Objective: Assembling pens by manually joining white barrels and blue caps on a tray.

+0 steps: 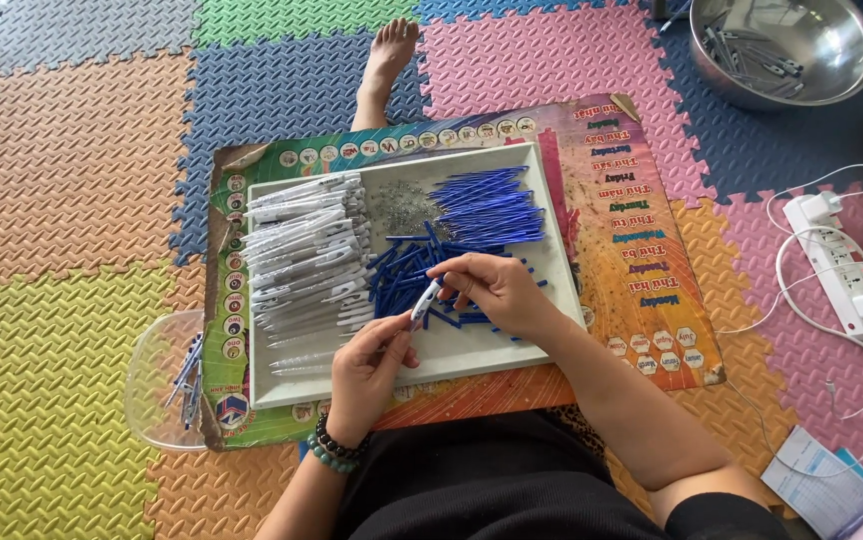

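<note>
2 hands meet on 1 pen barrel above the white tray.

The pen barrel (pixel 426 301) slants from lower left to upper right. The left hand (pixel 367 368) pinches its lower end from below; the right hand (pixel 497 292) pinches the upper end from the right, over the blue refills (pixel 482 207) in the white tray (pixel 556 250).
</note>
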